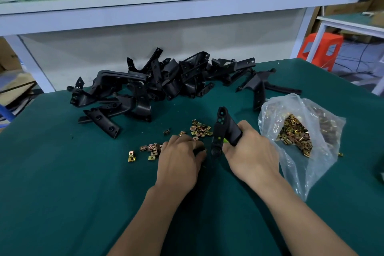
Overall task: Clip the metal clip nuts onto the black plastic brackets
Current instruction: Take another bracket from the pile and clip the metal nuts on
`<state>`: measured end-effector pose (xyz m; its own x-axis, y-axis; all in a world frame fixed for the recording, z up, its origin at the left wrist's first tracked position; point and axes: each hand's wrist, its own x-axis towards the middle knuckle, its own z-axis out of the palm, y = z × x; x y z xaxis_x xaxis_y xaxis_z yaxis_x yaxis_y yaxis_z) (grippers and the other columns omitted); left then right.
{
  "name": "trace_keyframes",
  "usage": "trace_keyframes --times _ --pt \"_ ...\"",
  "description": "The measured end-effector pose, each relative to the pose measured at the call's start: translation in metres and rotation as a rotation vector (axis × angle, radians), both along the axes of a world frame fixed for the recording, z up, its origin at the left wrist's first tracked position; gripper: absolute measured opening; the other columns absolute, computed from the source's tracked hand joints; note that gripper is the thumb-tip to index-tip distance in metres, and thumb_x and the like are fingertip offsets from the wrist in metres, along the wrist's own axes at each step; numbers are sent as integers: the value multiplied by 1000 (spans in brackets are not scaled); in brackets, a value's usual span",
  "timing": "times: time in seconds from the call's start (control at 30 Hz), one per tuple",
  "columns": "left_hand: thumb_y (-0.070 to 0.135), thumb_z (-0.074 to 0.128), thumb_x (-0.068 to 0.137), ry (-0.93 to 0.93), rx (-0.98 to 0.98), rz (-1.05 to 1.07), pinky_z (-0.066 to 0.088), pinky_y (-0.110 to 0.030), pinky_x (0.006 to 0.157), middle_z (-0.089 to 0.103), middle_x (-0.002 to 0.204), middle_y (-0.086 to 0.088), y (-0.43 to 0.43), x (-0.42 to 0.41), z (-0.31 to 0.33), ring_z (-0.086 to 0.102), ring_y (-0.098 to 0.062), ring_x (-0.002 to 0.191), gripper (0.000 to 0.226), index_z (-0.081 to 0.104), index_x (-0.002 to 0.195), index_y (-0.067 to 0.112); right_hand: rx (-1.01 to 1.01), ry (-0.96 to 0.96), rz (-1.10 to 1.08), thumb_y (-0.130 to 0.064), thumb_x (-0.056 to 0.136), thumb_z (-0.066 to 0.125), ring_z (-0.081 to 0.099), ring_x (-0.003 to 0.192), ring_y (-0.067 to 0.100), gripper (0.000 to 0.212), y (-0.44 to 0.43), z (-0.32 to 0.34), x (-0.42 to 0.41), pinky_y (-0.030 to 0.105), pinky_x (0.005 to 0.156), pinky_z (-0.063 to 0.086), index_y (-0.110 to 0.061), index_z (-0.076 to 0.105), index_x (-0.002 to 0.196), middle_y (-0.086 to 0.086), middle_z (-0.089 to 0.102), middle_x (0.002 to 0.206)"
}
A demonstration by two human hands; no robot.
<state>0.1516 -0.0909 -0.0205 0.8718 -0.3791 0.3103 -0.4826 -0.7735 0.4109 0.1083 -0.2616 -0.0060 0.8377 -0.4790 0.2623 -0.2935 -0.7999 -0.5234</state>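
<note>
R hand [251, 151] grips bracket [222, 122]; L hand [180, 158] prob. holds its lower end.

Black plastic brackets [158, 83] are lying heaped at 12 o'clock. One bracket [222, 127] is standing near-upright at centre. Gold loose clip nuts [200, 129] are lying scattered at its 9 o'clock, and bagged clip nuts [295, 135] are sitting at 3 o'clock.

Bare left hand [178, 163], bare right hand [252, 153], bare wrists, forearms [159, 214] uncovered
</note>
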Motion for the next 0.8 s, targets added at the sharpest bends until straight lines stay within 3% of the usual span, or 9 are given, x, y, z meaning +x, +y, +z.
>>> trace_keyframes --times 0.17,0.23,0.3,0.37,0.47,0.53,0.63,0.73,0.8 --pt "23 63 99 47 -104 8 41 -36 87 68 99 3 -4 -2 5 58 -21 96 11 73 101 19 -16 10 2 -46 80 65 47 62 26 29 2 1 0 36 60 36 -30 42 83 -10 51 63" --pt "23 52 104 77 -251 57 42 -36 71 66 81 5 -2 -10 5 60 -19 75 16 65 95 23 -12 14 17 -46 79 66 47 60 24 28 2 2 -1 36 58 36 -30 43 81 -9 53 63" --pt "26 43 106 119 -353 74 37 -30 55 60 64 7 3 -18 5 54 -13 58 22 54 87 31 -13 18 31 -46 78 66 48 59 23 27 2 2 -1 36 57 36 -30 44 81 -9 53 62" --pt "29 45 103 154 -408 94 37 -18 49 63 65 11 7 -24 6 58 -7 58 23 54 83 34 -17 34 47 -45 77 65 49 63 26 25 3 2 -2 35 59 37 -31 47 86 -11 50 62" --pt "27 57 98 217 -537 186 45 -11 53 70 73 26 13 -23 9 65 2 64 19 72 90 35 -36 70 86 -43 78 66 50 68 27 26 6 3 -3 34 63 38 -38 56 102 -12 48 64" --pt "21 60 99 288 -668 208 52 -17 55 74 72 20 16 -21 9 68 -5 62 22 78 97 33 -66 86 97 -43 79 66 48 70 29 32 8 4 -5 34 64 37 -38 56 109 -10 50 68" --pt "16 63 99 381 -928 164 53 -16 66 78 76 3 18 -18 12 70 -8 66 23 79 90 28 -103 115 106 -46 81 67 45 71 29 40 9 5 -6 34 66 35 -38 56 119 -3 59 79" --pt "15 73 93 456 -1040 109 53 -18 70 78 78 -4 18 -18 13 69 -11 68 10 74 86 21 -96 133 121 -48 83 67 44 75 28 45 11 7 -6 34 68 36 -39 56 125 0 67 90" --pt "13 80 86 494 -1082 72 53 -18 69 73 71 -5 18 -19 13 66 -11 66 14 70 79 18 -87 137 130 -47 83 67 45 75 28 44 11 8 -7 34 68 36 -38 56 124 2 70 96"
